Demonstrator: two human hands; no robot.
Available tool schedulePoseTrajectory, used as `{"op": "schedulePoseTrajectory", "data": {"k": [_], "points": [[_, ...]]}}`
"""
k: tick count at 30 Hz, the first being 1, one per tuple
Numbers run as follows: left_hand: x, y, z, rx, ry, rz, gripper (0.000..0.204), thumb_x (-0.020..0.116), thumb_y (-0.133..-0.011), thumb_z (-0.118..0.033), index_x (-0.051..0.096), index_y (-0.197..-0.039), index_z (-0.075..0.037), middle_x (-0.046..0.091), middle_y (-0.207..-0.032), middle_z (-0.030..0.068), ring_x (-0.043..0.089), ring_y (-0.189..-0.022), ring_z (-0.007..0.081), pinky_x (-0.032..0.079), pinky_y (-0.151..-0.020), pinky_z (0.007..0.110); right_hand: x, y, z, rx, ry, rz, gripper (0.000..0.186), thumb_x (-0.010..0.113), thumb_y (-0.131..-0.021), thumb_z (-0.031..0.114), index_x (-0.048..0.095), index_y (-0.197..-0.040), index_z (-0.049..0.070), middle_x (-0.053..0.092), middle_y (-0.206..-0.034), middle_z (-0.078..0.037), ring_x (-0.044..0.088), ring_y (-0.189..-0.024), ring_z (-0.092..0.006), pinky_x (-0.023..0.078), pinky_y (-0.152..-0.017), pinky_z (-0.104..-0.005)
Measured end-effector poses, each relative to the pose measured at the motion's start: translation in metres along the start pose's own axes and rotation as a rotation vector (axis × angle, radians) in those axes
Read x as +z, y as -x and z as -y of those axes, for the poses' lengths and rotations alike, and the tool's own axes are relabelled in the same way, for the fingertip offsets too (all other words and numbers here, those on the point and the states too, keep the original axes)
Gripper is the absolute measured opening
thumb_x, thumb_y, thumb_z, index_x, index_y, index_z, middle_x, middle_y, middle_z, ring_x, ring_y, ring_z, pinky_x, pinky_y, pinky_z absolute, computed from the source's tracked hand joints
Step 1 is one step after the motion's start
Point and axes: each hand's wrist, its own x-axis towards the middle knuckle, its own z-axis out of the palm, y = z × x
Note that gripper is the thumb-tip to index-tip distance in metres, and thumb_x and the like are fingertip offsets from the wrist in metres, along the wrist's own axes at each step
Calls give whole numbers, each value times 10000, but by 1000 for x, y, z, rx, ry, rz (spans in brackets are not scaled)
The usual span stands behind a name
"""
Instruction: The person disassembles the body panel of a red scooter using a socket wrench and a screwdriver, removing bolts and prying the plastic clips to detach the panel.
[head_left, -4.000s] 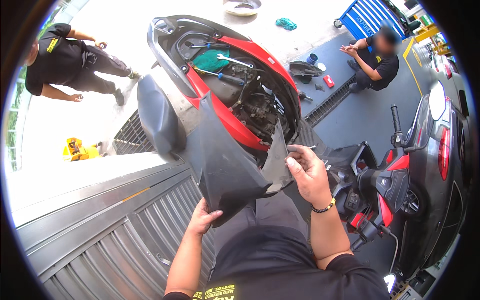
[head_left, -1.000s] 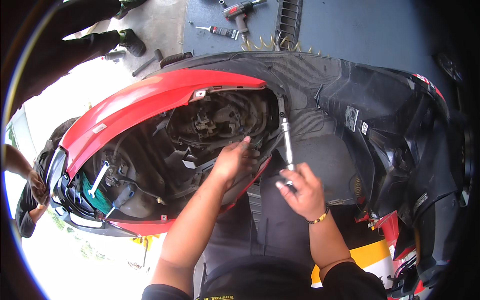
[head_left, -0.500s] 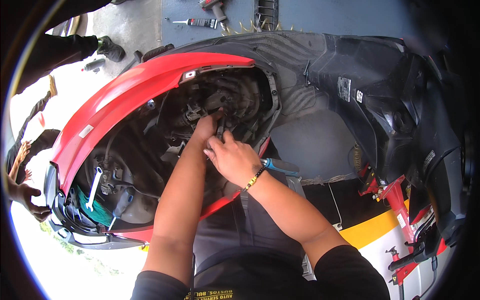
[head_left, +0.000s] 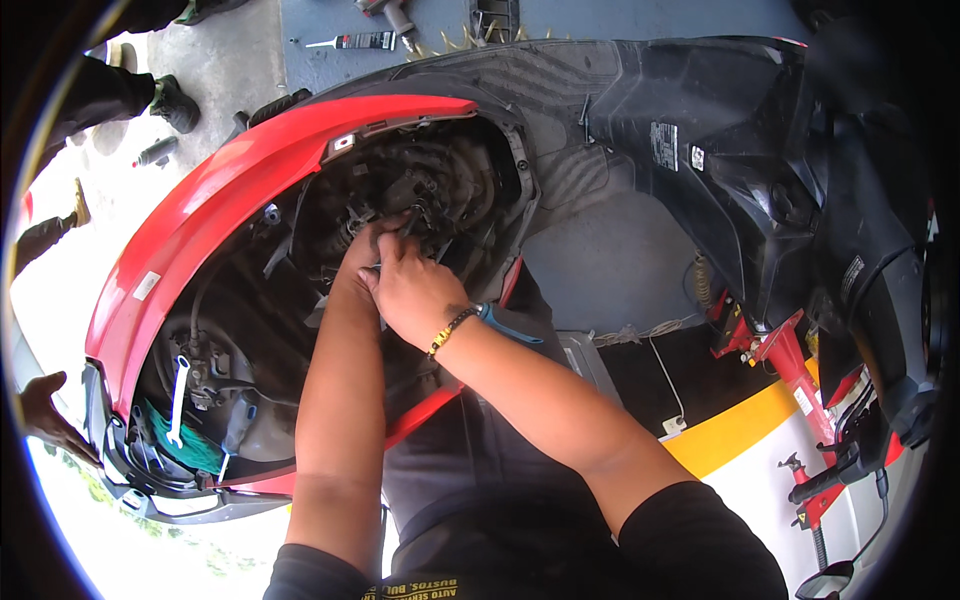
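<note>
Both my hands reach into the open engine bay (head_left: 270, 330) of a red-and-black scooter. My left hand (head_left: 372, 245) is closed, its fingertips among dark engine parts (head_left: 430, 190) and mostly hidden. Just beside it, overlapping its wrist, my right hand (head_left: 418, 295) has its fingers bent and pressed together. A dark, narrow piece shows near its fingertips, but its kind is unclear. By my right wrist, a tool with a blue-and-grey handle (head_left: 508, 325) lies partly covered by my arm.
A combination wrench (head_left: 180, 400), a screwdriver (head_left: 238, 425) and a green cloth (head_left: 185, 440) lie at the bay's left end. Red fairing (head_left: 220, 190) rims the bay. Another person's hand (head_left: 52, 415) is at far left. A tube (head_left: 362, 41) and a power tool (head_left: 388, 15) lie beyond the scooter.
The view has shifted, so the scooter appears slightly farther left. My right hand has moved closer over my left wrist, its fingers deeper toward the engine. The other person's hand at left has shifted.
</note>
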Motion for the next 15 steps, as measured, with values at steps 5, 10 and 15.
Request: {"op": "schedulePoseTrajectory", "data": {"k": [5, 10, 15], "points": [[-22, -6, 14, 4, 99, -70, 254, 566, -929, -146, 640, -1134, -15, 666, -898, 61, 609, -785, 164, 507, -736, 302, -22, -12, 22, -124, 349, 82, 269, 568, -897, 236, 647, -1015, 7, 662, -940, -178, 696, -766, -294, 543, -626, -388], [34, 32, -20, 19, 120, 47, 224, 608, -917, -148, 641, -1061, 20, 677, -921, 101, 643, -838, 199, 522, -750, 332, -70, -21, 18, -385, 626, 242, 151, 585, -812, 151, 718, -840, 85, 693, -797, -81, 682, -832, -221, 473, -751, -361], [0, -6, -10, -217, 180, 138, 156, 575, -936, -159, 615, -887, -16, 634, -736, 87, 614, -619, 186, 499, -534, 344, -55, -16, 13, -135, 403, 270, 340, 577, -923, 324, 584, -1013, -4, 700, -795, -150, 699, -792, -309, 540, -671, -433]]}}
